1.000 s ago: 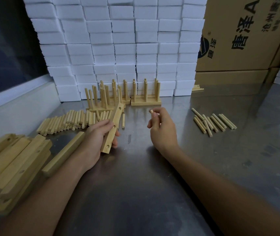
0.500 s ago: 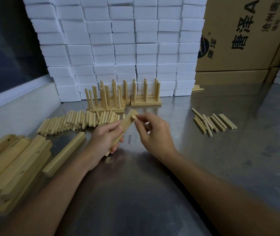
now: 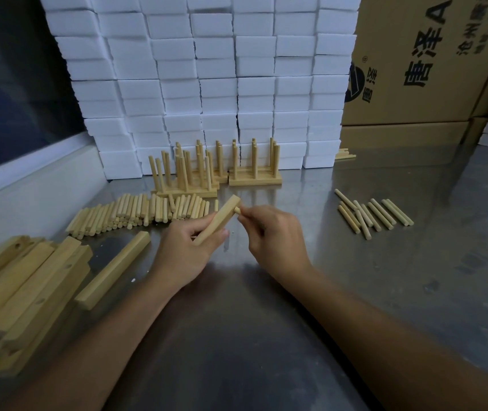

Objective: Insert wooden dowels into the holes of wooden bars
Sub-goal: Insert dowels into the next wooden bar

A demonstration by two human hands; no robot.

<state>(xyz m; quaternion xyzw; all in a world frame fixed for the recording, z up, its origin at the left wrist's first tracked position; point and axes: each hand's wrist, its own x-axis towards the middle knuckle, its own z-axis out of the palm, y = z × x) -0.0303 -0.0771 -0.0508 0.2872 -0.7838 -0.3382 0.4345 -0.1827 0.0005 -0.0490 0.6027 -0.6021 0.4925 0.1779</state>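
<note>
Above the bare centre of the steel table (image 3: 266, 336), between loose dowels (image 3: 136, 213) at left and more dowels (image 3: 374, 213) at right, left hand (image 3: 188, 250) grips a pale, tilted wooden bar (image 3: 217, 219). Right hand (image 3: 274, 232) fingers pinch a dowel (image 3: 237, 210) against its upper end.

left arm (image 3: 94, 348): bare from wrist to the lower left edge of the frame; no sleeve shows
right arm (image 3: 385, 330): bare from wrist to the lower right edge; no sleeve shows
left hand (image 3: 186, 253): bare, ungloved; no ring or band to be seen
right hand (image 3: 275, 235): bare, ungloved; no ring to be seen
wrists: nothing worn on either one
nails: too small to tell
</note>
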